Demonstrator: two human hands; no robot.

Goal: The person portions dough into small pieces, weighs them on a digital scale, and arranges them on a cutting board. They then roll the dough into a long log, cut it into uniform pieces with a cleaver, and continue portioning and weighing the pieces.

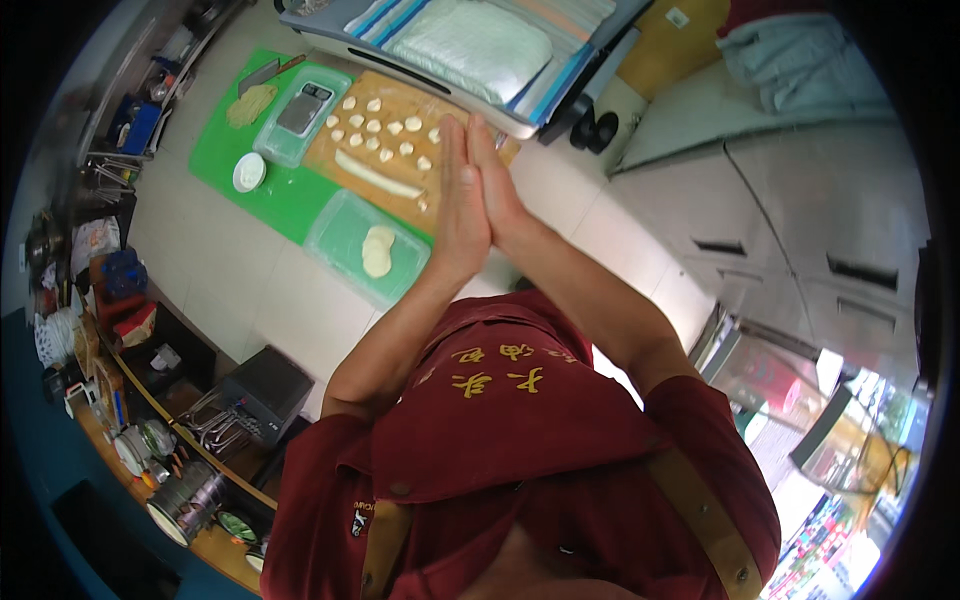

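My left hand (pixel 457 202) and my right hand (pixel 491 180) are pressed palm to palm over the right end of a wooden board (pixel 322 154). Neither holds anything. Several small dough pieces (pixel 373 105) lie spread on the board, with a long dough strip (pixel 375 174) below them. Flat dough rounds (pixel 377 251) overlap in a clear plastic tray (pixel 337 225). On the green mat (pixel 214 142) are a white bowl with white contents (pixel 249 172), a pale dough heap (pixel 251 106) and a cleaver (pixel 259 77). A digital scale (pixel 304 111) sits in another clear tray (pixel 276 150).
Behind the board stands a grey-and-white cabinet (pixel 360 52) bearing a plastic-covered slab (pixel 472 49) on a striped cloth (pixel 551 97). Steel cabinets (pixel 750 202) stand at right, a cloth (pixel 787 67) on top. Crowded shelves (pixel 105 352) run along the left, near a black box (pixel 266 390).
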